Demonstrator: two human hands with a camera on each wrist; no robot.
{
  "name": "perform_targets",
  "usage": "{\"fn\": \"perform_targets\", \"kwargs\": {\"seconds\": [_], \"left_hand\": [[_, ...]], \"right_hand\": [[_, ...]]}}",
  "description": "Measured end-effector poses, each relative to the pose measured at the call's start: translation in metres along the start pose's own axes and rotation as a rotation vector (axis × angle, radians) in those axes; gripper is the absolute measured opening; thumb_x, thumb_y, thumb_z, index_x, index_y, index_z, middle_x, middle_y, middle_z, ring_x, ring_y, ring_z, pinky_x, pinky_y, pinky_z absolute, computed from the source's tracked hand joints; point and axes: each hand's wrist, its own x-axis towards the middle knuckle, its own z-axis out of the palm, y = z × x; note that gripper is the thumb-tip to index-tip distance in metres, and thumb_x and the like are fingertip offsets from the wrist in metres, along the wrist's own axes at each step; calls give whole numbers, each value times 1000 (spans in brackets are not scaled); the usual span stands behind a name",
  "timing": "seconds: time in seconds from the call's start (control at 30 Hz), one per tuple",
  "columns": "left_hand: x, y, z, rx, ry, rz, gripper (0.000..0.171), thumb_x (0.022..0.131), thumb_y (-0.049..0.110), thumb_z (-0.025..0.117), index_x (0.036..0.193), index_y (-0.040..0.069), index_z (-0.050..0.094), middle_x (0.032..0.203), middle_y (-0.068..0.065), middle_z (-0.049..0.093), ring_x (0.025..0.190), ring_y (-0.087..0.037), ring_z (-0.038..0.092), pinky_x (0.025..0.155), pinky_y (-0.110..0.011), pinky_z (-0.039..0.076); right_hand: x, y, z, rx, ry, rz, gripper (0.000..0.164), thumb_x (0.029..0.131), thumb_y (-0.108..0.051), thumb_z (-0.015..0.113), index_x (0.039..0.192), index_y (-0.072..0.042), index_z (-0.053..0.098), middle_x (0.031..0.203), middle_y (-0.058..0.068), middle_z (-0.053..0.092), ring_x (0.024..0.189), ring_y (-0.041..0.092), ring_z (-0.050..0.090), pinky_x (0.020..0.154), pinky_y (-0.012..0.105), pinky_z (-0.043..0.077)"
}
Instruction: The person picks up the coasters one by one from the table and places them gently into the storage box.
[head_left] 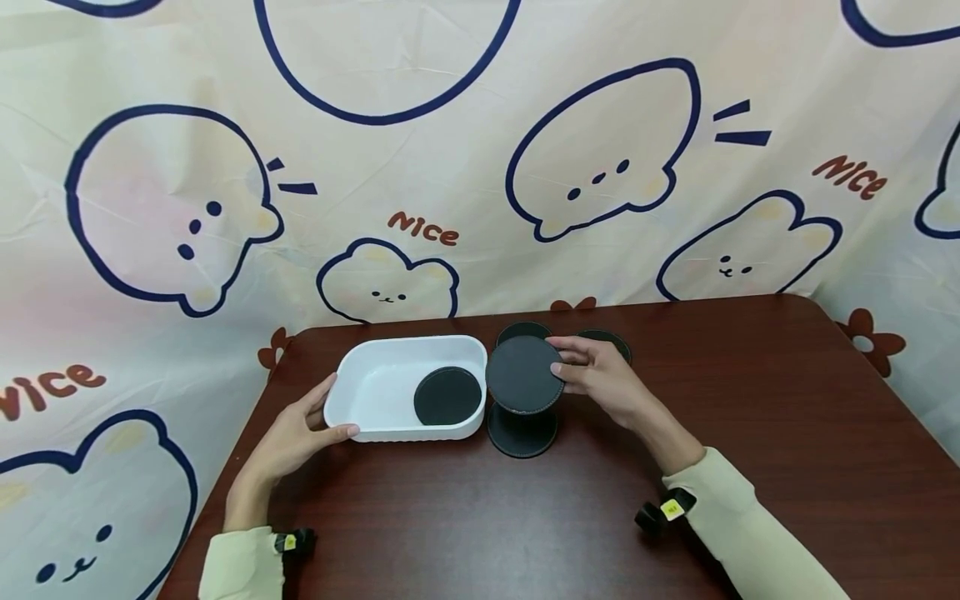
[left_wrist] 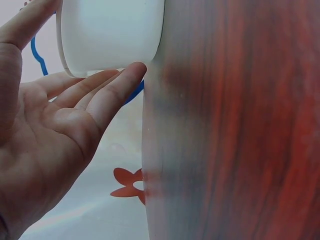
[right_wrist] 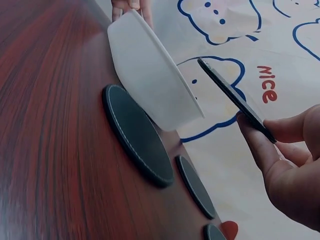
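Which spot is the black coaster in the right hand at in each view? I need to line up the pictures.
Head: the black coaster is just right of centre, below mid-height, in the right hand.
Left wrist: not in it.
Right wrist: the black coaster is right of centre, seen nearly edge-on.
Shared landmark: the white tray, at the top in the left wrist view.

In the head view, the raised disc (head_left: 524,375) partly hides the near disc (head_left: 522,435) and the far disc (head_left: 524,328); the right hand (head_left: 600,377) partly covers the rightmost disc (head_left: 611,338). The left wrist view crops the tray (left_wrist: 112,35) on top and the left hand (left_wrist: 47,125) at the left.
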Motion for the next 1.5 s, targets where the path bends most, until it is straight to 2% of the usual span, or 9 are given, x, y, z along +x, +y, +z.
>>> {"fn": "perform_targets", "kwargs": {"seconds": [0.27,0.57,0.83,1.17,1.4,1.5], "left_hand": [[1,-1,-1,-7,-2,12,107,95,34,85,173,7,16,170,-30,35,145,-47,56,110,-58,54],[1,-3,0,-3,1,3,108,94,35,85,173,8,16,171,-30,35,146,-48,55,111,-59,53],[0,-3,1,-4,-1,3,108,94,34,85,173,7,16,170,-30,35,146,-47,55,111,-58,53],[0,-1,0,-1,-7,-4,108,94,35,85,173,7,16,171,-30,35,145,-47,56,111,-58,53],[0,-1,-1,5,-4,-12,108,94,36,85,173,8,16,171,-30,34,145,-48,56,110,-58,53],[1,-1,0,7,-4,-12,108,94,36,85,173,8,16,171,-30,34,145,-48,55,110,-58,53]], "right_hand": [[14,3,17,77,-17,6,57,108,-6,62,162,-2,44,148,28,61,108,9,76,93,28,64],[29,2,40,123,-17,22,53,107,-5,63,159,-1,49,147,27,63,103,8,76,89,23,64],[38,3,56,163,-36,27,50,107,-3,61,155,4,49,143,29,65,99,9,77,86,23,64],[50,3,71,193,-44,66,47,107,-2,61,153,2,52,142,27,67,99,10,77,84,23,64],[57,-2,80,178,-55,69,47,107,-1,61,153,0,53,141,26,67,104,13,77,97,35,64],[60,-3,85,164,-49,76,47,107,-1,62,153,0,54,140,24,68,103,14,77,98,37,64]]}}
